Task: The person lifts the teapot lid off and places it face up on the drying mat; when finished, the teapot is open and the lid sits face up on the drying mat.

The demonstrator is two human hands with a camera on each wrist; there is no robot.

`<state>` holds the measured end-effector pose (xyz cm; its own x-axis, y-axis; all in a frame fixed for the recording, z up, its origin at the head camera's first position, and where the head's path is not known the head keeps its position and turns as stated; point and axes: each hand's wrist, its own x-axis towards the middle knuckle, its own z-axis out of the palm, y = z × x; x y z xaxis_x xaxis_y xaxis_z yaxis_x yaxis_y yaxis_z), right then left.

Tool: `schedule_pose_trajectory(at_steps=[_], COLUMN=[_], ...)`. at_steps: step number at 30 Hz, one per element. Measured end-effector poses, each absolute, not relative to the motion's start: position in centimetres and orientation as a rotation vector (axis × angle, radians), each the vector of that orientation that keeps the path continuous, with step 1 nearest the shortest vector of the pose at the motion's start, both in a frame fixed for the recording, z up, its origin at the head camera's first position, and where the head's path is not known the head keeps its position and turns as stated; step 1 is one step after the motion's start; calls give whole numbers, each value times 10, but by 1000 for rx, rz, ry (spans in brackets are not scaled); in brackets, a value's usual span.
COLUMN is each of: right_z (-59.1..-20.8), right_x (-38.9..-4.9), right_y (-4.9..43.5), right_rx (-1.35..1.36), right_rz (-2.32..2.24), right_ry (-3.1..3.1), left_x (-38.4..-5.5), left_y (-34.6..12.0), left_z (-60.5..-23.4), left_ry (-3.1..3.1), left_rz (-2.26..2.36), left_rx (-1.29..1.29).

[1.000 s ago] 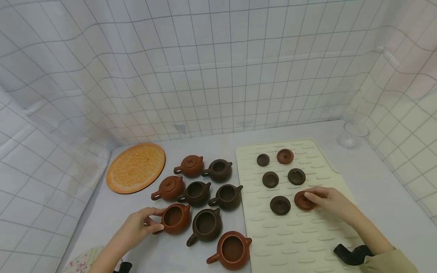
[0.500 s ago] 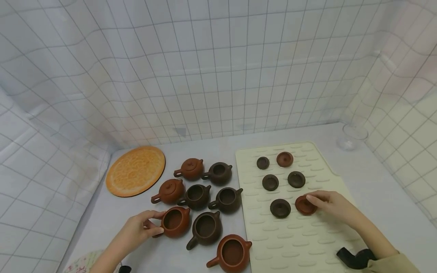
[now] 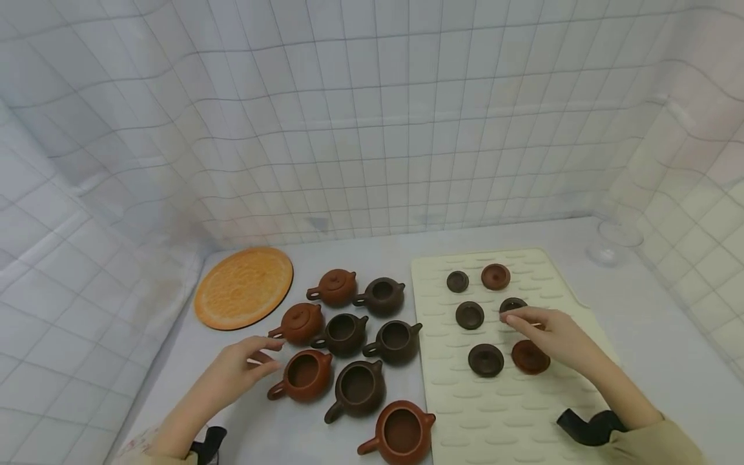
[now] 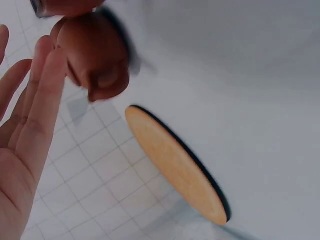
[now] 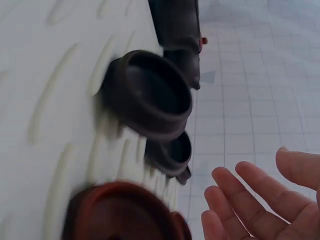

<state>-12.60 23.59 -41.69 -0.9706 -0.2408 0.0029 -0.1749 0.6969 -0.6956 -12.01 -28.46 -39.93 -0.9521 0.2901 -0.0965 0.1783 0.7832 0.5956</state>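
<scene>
My left hand (image 3: 244, 369) is just left of a lidless reddish-brown teapot (image 3: 303, 374), thumb and fingers apart and holding nothing. In the left wrist view, the fingers overlap a reddish-brown teapot (image 4: 92, 50). My right hand (image 3: 552, 336) is over the cream mat (image 3: 494, 426), its fingers loosely bent and gripping nothing. Its fingertips partly cover a dark lid (image 3: 513, 303). Below the hand lies a reddish-brown lid (image 3: 530, 357), with a dark lid (image 3: 485, 360) to its left. In the right wrist view, the fingers are apart from the dark lid (image 5: 150, 95).
Two lidded red-brown teapots (image 3: 336, 287) stand toward the back left. Several lidless dark teapots (image 3: 360, 389) are grouped between the hands, with another red-brown one (image 3: 403, 431) at front. A round orange mat (image 3: 244, 287) lies back left; a clear glass bowl (image 3: 613, 244) stands back right.
My left hand has let go of the reddish-brown teapot and drawn slightly away. My right hand has released the reddish-brown lid and moved up toward the dark lid behind it.
</scene>
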Motion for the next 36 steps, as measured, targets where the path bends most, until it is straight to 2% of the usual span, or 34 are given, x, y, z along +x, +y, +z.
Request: schedule_pose_trajectory(at_steps=[9,20,27,36], right_z=[-393,-384,-392,-401], right_x=[-167,-217,-222,-223], right_y=[148,1,-65,-101], right_rx=[-626,-980,-986,-924], right_rz=[-1217,-1089,-962,-741], right_ry=[2688,2553,2501,2562], left_x=[-158,-192,-194,-194], left_y=[-291,-280,-291,-297], left_z=[-390,-395,-411,-419], left_ry=[2913,2786,2691,2698], left_rz=[860,728,885,890], left_rx=[394,380,366,311])
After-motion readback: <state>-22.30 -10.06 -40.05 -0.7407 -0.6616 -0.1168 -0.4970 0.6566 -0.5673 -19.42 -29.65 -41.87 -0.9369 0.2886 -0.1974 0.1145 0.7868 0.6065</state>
